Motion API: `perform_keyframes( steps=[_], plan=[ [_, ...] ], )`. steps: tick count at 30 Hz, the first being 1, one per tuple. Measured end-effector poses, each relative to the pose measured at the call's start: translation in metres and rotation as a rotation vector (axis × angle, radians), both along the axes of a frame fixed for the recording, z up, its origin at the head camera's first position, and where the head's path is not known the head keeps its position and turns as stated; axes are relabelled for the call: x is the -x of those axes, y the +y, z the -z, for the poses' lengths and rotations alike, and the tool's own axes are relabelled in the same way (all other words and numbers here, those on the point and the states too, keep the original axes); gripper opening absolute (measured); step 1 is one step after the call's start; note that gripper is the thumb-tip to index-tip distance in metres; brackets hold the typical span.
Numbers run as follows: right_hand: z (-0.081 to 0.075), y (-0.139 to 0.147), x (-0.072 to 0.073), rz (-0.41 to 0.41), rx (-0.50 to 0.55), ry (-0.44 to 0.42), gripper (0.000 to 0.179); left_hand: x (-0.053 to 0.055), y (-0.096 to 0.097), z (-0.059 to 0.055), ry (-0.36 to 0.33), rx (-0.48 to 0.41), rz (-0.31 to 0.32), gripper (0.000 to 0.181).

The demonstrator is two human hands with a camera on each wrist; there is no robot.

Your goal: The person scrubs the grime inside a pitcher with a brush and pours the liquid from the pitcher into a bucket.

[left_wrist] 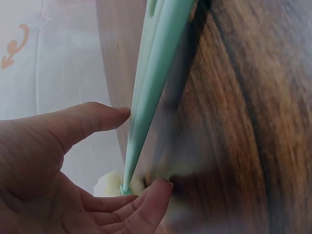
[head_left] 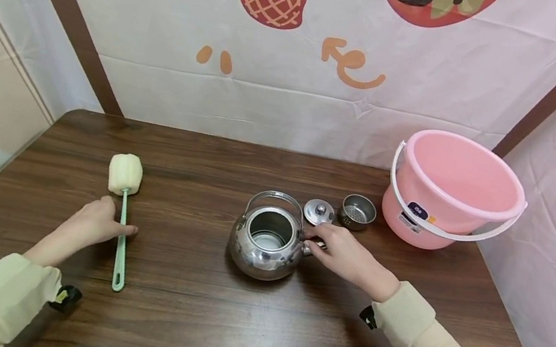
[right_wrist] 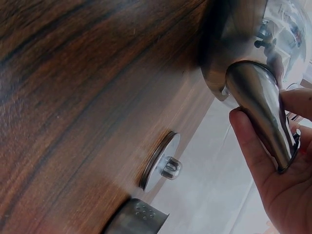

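Note:
On the left of the table lies a sponge brush with a green handle (head_left: 119, 263) and a pale sponge head (head_left: 125, 173). My left hand (head_left: 99, 221) is at the handle, thumb tip against it and fingers loosely bent, with a wide gap between thumb and fingers in the left wrist view. At the middle stands a lidless steel teapot (head_left: 262, 264), its hoop handle upright. My right hand (head_left: 344, 255) holds the teapot's spout (right_wrist: 258, 107) between thumb and fingers. Behind that hand are the knobbed lid (head_left: 318, 211) and a perforated strainer cup (head_left: 358, 212).
A pink bucket (head_left: 447, 194) with a white handle stands at the back right of the brown wooden table (head_left: 185, 318). A printed white cloth (head_left: 288, 113) hangs behind the table, and more cloth hangs at the sides.

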State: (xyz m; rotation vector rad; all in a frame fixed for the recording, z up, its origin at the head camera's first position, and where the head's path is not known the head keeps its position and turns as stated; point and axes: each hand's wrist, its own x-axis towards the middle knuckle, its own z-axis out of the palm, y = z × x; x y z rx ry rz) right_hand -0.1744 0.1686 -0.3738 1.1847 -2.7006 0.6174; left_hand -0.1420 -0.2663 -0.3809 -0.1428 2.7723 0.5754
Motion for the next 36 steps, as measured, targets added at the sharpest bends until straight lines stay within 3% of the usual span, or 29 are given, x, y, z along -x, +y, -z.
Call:
perform_keyframes(
  steps=[12, 22, 36],
  plan=[
    [-0.001, 0.000, 0.000, 0.007, 0.001, -0.014, 0.015, 0.003, 0.004, 0.005, -0.080, -0.104, -0.036, 0.042],
    [0.000, 0.000, 0.000, 0.013, 0.000, -0.012, 0.015, 0.003, 0.007, 0.007, -0.095, -0.192, -0.064, 0.031],
    [0.000, -0.001, -0.001, 0.008, 0.010, 0.003, 0.013, 0.006, 0.004, -0.005, -0.041, -0.110, 0.019, 0.016]
  ],
)
